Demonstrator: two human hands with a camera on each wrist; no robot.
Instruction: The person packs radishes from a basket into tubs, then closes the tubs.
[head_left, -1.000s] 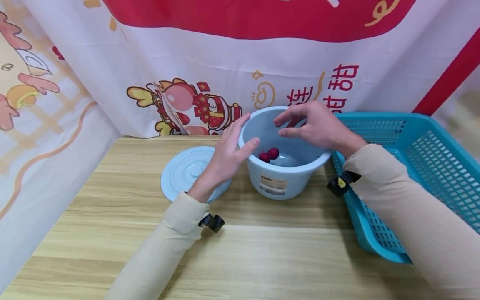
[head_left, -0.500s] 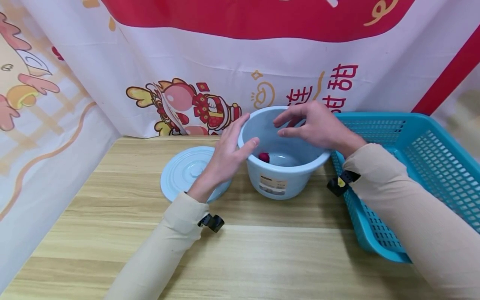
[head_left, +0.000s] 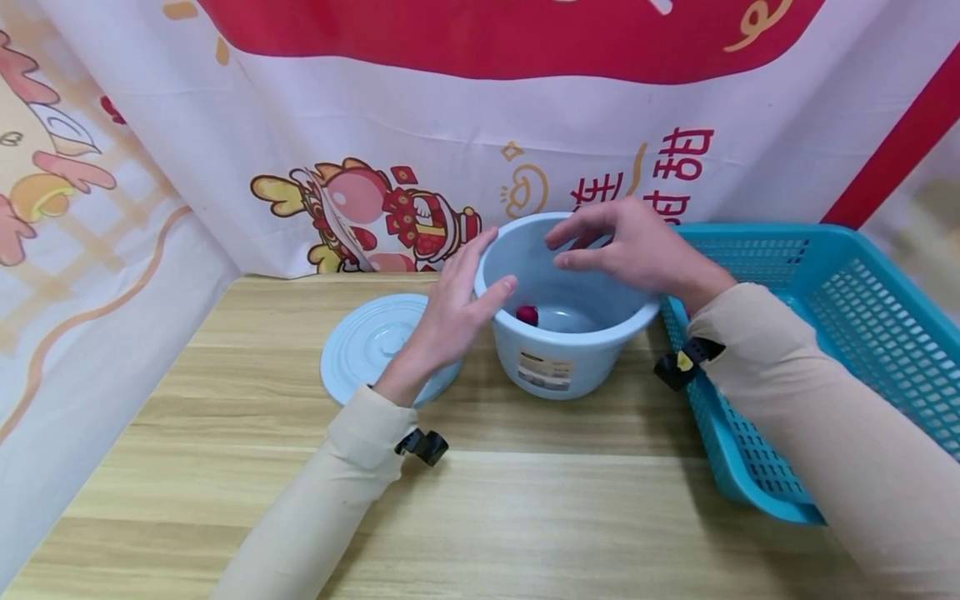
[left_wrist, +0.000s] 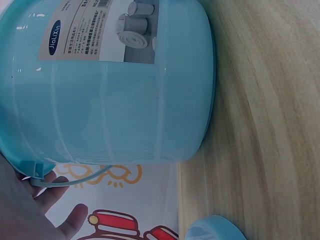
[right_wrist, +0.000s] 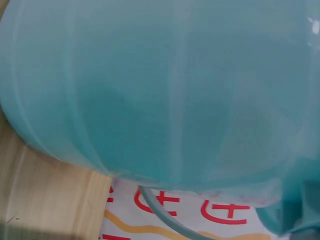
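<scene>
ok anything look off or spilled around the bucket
Nothing stands out: the bucket stands upright with a small red item inside, the lid lies flat beside it, and no spill or crack shows.

A cloth-screened work corner: printed hangings (head_left: 420, 108) border a wood-grain tabletop (head_left: 540, 517).

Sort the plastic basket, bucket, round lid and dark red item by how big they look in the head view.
1. Plastic basket
2. Bucket
3. Round lid, partly covered
4. Dark red item

A wood-grain table (head_left: 495, 525) bears a lid (head_left: 367, 342), bucket (head_left: 562, 346) and teal basket (head_left: 892, 329).
</scene>
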